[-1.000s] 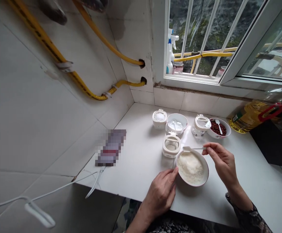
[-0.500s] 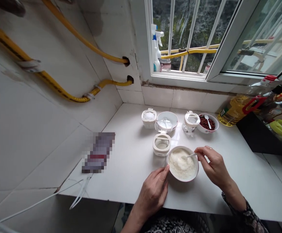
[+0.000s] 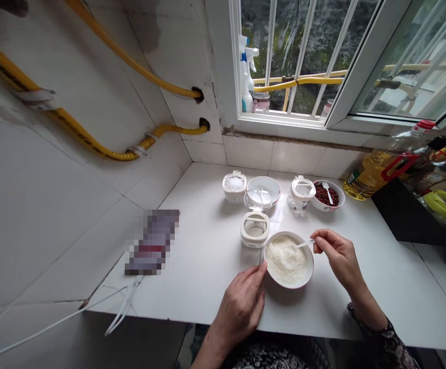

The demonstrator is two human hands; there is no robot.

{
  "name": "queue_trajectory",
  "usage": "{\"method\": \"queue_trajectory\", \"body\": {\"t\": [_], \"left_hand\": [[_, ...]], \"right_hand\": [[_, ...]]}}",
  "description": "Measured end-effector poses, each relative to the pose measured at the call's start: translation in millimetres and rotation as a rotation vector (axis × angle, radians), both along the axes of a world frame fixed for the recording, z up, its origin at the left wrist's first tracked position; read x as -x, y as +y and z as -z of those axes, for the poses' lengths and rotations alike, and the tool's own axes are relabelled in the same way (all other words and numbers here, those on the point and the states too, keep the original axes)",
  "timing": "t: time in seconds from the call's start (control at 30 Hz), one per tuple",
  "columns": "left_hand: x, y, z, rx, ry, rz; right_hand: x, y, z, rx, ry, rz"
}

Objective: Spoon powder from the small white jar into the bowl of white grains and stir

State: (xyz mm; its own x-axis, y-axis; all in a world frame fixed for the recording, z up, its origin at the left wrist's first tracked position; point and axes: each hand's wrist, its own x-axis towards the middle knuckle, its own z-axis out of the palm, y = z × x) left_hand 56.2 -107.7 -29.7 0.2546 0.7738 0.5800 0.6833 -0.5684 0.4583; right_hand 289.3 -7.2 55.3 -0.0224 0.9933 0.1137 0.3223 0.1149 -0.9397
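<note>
A white bowl [image 3: 289, 283] of pale, grainy powder [image 3: 284, 264] stands on the counter in front of me. My left hand [image 3: 241, 302] steadies its left side, thumb and fingers against the rim. Between the thumb and forefinger of my right hand [image 3: 338, 256] is the handle of a small white spoon [image 3: 304, 244], whose tip is sunk in the powder. Just behind the bowl, a clear jar [image 3: 255, 237] with a cream rim has its lid raised and some white contents low inside.
Farther back are a jar of white grains [image 3: 234, 195], a white bowl [image 3: 272, 185], another lidded jar [image 3: 301, 197] and a bowl of dark red pieces [image 3: 327, 207] with a spoon. An oil bottle [image 3: 364, 174] and black rack [image 3: 395, 212] stand right; a blurred-out object [image 3: 153, 243] with a cable lies left.
My right hand has shifted slightly to the right along with the spoon handle; the spoon tip stays in the powder. My left hand keeps its place at the bowl.
</note>
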Motion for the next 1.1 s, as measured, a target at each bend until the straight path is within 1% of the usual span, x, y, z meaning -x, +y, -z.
{"method": "queue_trajectory", "body": {"t": [0.1, 0.23, 0.37, 0.5, 0.6, 0.67, 0.73, 0.83, 0.93, 1.0, 1.1], "left_hand": [[0, 0, -0.2, 0.003, -0.01, 0.003], [0, 0, -0.2, 0.011, -0.007, 0.003], [0, 0, 0.4, 0.007, -0.017, 0.006], [0, 0, 0.8, 0.008, -0.015, 0.009], [0, 0, 0.9, 0.008, -0.007, 0.007], [0, 0, 1.2, 0.008, -0.01, 0.013], [0, 0, 1.9, 0.011, -0.015, 0.019], [0, 0, 2.8, 0.013, -0.016, 0.02], [0, 0, 2.8, 0.004, -0.01, 0.019], [0, 0, 2.7, 0.004, -0.004, 0.019], [0, 0, 3.3, 0.017, 0.001, 0.025]], "right_hand": [[2, -2, 0.6, -0.035, -0.064, 0.02], [2, -2, 1.0, -0.009, -0.032, 0.008], [1, 3, 3.9, 0.068, 0.074, 0.001], [-3, 8, 8.8, 0.179, 0.213, 0.011], [-4, 12, 9.3, 0.253, 0.318, 0.008], [0, 14, 6.7, 0.259, 0.37, -0.001], [7, 16, 2.2, 0.229, 0.397, -0.019], [25, 17, -4.6, 0.136, 0.374, -0.077], [44, 16, -5.9, -0.051, 0.241, -0.116], [54, 15, -2.6, -0.27, 0.072, -0.164], [61, 14, 3.2, -0.636, -0.214, -0.339]]}}
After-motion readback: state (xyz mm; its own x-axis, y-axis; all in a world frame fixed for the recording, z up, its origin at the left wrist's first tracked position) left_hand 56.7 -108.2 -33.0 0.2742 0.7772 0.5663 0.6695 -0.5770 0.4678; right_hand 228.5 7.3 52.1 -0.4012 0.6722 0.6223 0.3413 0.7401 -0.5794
